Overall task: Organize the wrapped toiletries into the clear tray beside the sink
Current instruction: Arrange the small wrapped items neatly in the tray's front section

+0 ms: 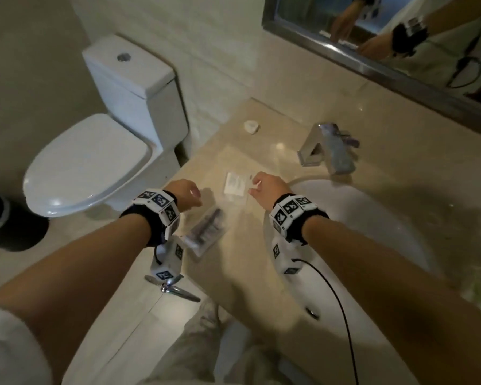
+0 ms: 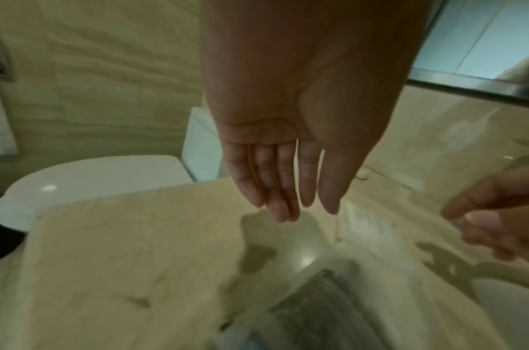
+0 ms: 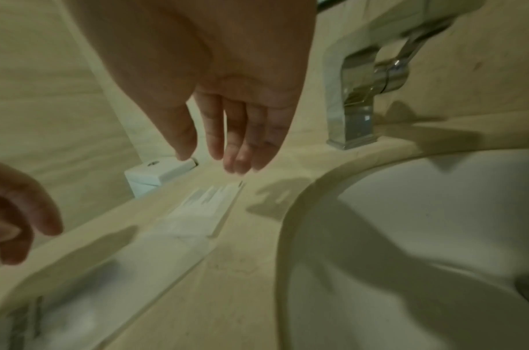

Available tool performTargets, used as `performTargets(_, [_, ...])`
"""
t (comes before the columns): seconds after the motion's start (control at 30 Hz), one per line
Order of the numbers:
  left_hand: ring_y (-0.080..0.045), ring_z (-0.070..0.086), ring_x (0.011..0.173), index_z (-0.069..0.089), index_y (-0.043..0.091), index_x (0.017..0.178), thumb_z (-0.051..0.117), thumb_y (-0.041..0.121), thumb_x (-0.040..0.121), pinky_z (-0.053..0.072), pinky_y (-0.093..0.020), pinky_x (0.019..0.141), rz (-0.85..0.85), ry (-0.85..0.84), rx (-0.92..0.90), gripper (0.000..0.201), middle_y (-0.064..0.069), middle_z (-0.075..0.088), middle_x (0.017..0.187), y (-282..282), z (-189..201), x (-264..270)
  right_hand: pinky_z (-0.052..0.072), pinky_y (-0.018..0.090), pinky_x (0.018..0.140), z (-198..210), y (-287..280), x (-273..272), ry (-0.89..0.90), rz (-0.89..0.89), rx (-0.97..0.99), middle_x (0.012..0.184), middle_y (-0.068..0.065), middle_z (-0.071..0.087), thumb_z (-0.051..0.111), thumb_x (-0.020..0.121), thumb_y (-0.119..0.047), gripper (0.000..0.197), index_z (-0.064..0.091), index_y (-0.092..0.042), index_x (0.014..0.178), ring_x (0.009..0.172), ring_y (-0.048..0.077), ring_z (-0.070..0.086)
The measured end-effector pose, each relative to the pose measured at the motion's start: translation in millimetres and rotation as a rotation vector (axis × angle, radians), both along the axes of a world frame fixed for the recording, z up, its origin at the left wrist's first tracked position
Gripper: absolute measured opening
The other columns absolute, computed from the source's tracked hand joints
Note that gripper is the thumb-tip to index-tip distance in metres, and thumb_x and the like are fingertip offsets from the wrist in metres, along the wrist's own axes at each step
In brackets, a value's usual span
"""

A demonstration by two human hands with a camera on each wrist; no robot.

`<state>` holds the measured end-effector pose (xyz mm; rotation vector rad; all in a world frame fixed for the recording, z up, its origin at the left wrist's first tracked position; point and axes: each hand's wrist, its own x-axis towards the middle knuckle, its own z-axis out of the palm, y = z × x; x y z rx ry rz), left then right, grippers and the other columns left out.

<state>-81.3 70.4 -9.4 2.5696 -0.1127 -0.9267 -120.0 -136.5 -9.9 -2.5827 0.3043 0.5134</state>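
Nearest on the table [image 1: 233, 273] lay a dark wrapped toiletry [image 1: 206, 227], angled, just by the left wrist. The clear tray [image 1: 235, 158] was hard to make out, a faint outline left of the sink [image 1: 358, 232]; whether that packet sat inside it, couldn't tell. A bit farther, the white sachet [image 1: 236, 184] lay flat between both hands. The left hand [image 2: 287, 132] hung above with a spread, relaxed grip, holding nothing. The right hand [image 3: 227, 99] was likewise loose-fingered and empty, just beside the sachet. Looked like a between-items step; the next move probably called for pinching the flat sachet by an edge, since it hugged the surface. The faucet [image 1: 329, 147] stood beyond.
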Motion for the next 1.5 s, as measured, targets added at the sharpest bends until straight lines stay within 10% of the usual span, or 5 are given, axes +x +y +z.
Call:
performTargets(0.5, [-0.030, 0.051, 0.116, 0.050, 0.009, 0.120, 0.069, 0.024, 0.078, 0.041, -0.033, 0.095, -0.132, 0.079, -0.068, 0.049, -0.013, 0.055, 0.126, -17.5, -39.1, -0.9, 0.033, 0.041, 0.105, -45.3, 27.0, 40.3, 0.015, 0.119, -0.312, 0.139, 0.009, 0.041, 0.063, 0.085, -0.028, 0.062, 0.033, -0.018, 0.139, 0.128, 0.031, 0.036])
performTargets(0.77, [-0.032, 0.055, 0.110, 0.056, 0.001, 0.116, 0.065, 0.024, 0.083, 0.042, -0.032, 0.087, -0.253, 0.119, -0.002, 0.041, -0.019, 0.058, 0.121, -23.8, -37.8, 4.1, 0.038, 0.040, 0.100, -49.2, 7.1, 36.0, 0.084, 0.004, -0.255, 0.123, 0.015, 0.057, 0.051, 0.090, -0.023, 0.033, 0.052, -0.011, 0.120, 0.118, 0.034, 0.047])
performTargets(1.07, [-0.021, 0.053, 0.084, 0.066, 0.006, 0.094, 0.065, 0.016, 0.081, 0.042, -0.030, 0.076, -0.065, 0.053, -0.203, 0.017, -0.009, 0.057, 0.088, -37.8, -18.3, 14.6, 0.046, 0.032, 0.063, -15.5, -35.4, 14.0, -0.146, -0.391, 0.364, 0.062, 0.006, 0.055, 0.050, 0.081, 0.002, 0.027, 0.056, -0.017, 0.062, 0.065, 0.023, 0.053])
performTargets(1.23, [-0.023, 0.053, 0.084, 0.062, 0.006, 0.098, 0.061, 0.009, 0.084, 0.051, -0.033, 0.071, 0.104, 0.101, -0.393, 0.014, -0.008, 0.056, 0.084, -73.3, 9.1, 10.4, 0.049, 0.015, 0.056, 18.3, -68.0, -7.6, -0.162, -0.451, 0.662, 0.076, 0.004, 0.058, 0.036, 0.088, 0.012, 0.040, 0.056, -0.017, 0.070, 0.066, 0.016, 0.057])
performTargets(1.5, [-0.025, 0.053, 0.087, 0.059, -0.002, 0.112, 0.056, 0.005, 0.088, 0.053, -0.030, 0.068, -0.037, 0.189, -0.391, 0.026, -0.009, 0.056, 0.085, -148.6, 25.3, -23.2, 0.046, 0.033, 0.084, 42.5, -136.2, -68.8, -0.132, -0.566, 0.659, 0.089, 0.007, 0.064, 0.058, 0.088, -0.014, 0.013, 0.069, -0.007, 0.086, 0.086, 0.022, 0.059])
